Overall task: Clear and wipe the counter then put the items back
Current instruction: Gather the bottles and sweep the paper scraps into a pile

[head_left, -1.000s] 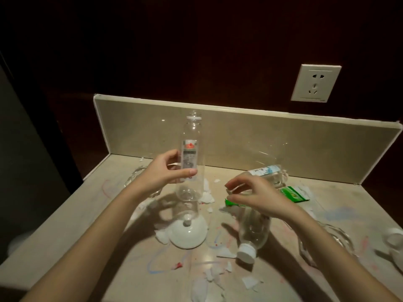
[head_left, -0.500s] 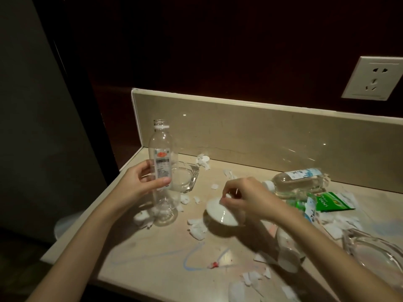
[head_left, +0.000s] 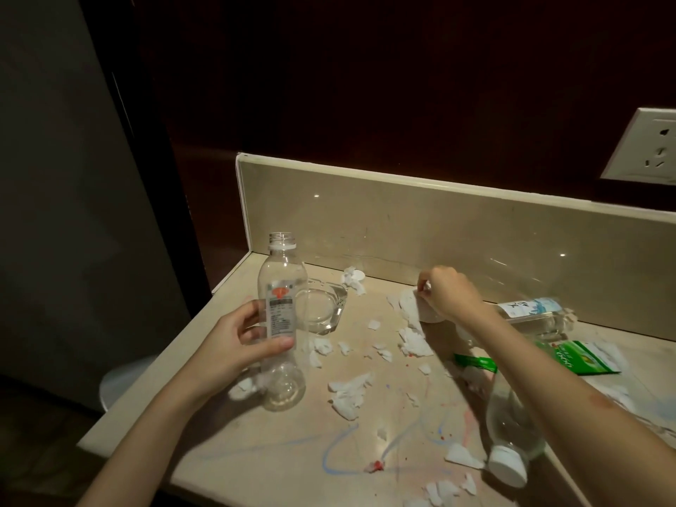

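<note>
Left hand [head_left: 234,345] grips an upright, uncapped empty bottle [head_left: 281,334]; right hand [head_left: 448,292] pinches a white cup [head_left: 426,312].

just the one view, from the person's head, looking forward and down across the counter [head_left: 263,444] toward its back left corner and the backsplash [head_left: 402,221]. it sits close: both forearms reach in from the bottom edge, a wall socket [head_left: 651,148] clipped at right.

Beige counter [head_left: 226,426]; paper scraps [head_left: 349,395], glass ashtray [head_left: 323,305], lying bottles [head_left: 512,429].
</note>
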The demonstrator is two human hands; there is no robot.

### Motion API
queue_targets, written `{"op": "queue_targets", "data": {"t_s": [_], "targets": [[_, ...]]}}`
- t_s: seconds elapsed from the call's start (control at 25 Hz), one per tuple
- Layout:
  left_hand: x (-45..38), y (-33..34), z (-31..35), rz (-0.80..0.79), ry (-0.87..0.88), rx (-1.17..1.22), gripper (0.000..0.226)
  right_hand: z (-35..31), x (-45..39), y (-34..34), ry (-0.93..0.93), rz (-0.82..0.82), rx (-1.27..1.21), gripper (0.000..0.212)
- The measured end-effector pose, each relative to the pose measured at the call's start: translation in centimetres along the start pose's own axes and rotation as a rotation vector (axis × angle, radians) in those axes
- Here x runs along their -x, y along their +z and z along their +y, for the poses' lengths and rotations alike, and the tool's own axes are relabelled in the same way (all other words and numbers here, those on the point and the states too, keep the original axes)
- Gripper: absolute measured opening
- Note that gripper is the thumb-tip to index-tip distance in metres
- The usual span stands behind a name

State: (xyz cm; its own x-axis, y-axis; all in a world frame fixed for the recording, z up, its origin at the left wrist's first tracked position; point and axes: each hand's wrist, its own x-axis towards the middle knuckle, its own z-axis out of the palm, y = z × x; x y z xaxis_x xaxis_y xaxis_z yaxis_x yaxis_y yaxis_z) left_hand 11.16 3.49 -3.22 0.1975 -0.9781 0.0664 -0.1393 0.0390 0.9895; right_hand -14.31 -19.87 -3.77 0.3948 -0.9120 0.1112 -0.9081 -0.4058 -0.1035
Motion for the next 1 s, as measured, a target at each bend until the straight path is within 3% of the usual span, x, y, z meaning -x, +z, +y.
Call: {"op": "queue_targets", "data": {"t_s": [0.2, 0.36, 0.48, 0.6, 0.68, 0.76, 0.92, 1.0], "targets": [[0.6, -0.3, -0.4, 0.002, -0.041, 0.062, 0.091, 0.0, 0.1, 0.1, 0.011, -0.01, -0.015, 0.019], [0.9, -0.3, -0.5, -0.02, -0.047, 0.082, 0.078, -0.3, 2.4, -1.1, -0.043, 0.089, -0.063, 0.027], [1.0, -0.1, -0.5, 0.013, -0.104, 0.138, 0.051, -1.7, 5.1, -1.6, -0.124, -0.114, -0.083, 0.039], [1.1, -0.7, -0.4, 0.006, -0.094, 0.112, 0.074, -3.2, 7.2, -1.1, -0.07, -0.349, -0.038, 0.058], [1.3, -1.5, -0.2, 0.018, -0.077, 0.076, 0.095, -4.5, 8.1, -0.8, -0.069, -0.338, -0.071, 0.065], [1.6, -2.2, -0.3, 0.03, -0.067, 0.069, 0.099, -6.0, 8.7, -0.5, -0.104, -0.315, -0.106, 0.068], [2.8, -3.1, -0.4, 0.009, -0.052, 0.088, 0.093, -8.6, 10.5, -0.4, -0.171, -0.35, -0.121, 0.069], [3.3, -3.5, -0.5, 0.001, -0.064, 0.087, 0.075, -9.5, 11.6, -0.3, -0.229, -0.372, -0.121, 0.063]]}}
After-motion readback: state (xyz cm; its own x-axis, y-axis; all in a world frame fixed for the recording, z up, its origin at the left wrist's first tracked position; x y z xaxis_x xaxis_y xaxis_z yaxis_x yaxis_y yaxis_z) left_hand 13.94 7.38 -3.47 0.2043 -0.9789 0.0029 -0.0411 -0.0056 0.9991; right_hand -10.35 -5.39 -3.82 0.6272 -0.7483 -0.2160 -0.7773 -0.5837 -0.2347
